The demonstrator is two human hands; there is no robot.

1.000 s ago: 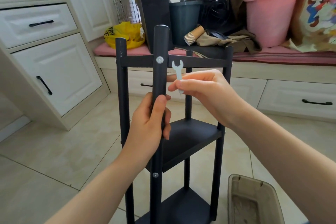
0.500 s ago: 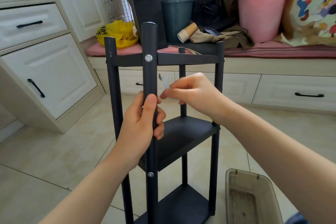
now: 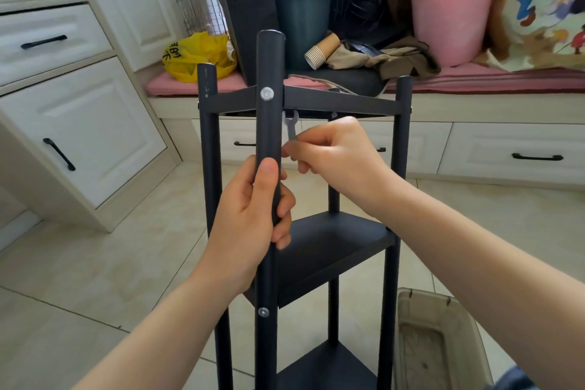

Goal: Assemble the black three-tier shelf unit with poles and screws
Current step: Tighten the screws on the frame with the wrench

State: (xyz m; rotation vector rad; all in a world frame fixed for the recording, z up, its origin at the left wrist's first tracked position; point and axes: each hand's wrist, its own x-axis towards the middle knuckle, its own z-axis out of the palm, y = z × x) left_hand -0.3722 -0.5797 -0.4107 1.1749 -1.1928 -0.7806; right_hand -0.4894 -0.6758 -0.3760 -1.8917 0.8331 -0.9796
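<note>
The black three-tier shelf unit stands upright on the tiled floor in front of me. My left hand grips its nearest pole below the top tier. A silver screw head shows on that pole at the top shelf, and another screw at the middle tier. My right hand pinches a small grey flat wrench, whose open jaw points up just under the top shelf, right behind the pole.
A translucent plastic bin sits on the floor at the lower right beside the shelf. White drawers and cabinets stand at the left. A pink-cushioned bench behind holds a pink bucket, a dark bin, paper cups and a yellow bag.
My right hand has brought the wrench left and up under the top shelf, close behind the near pole. My left hand keeps its grip on the pole.
</note>
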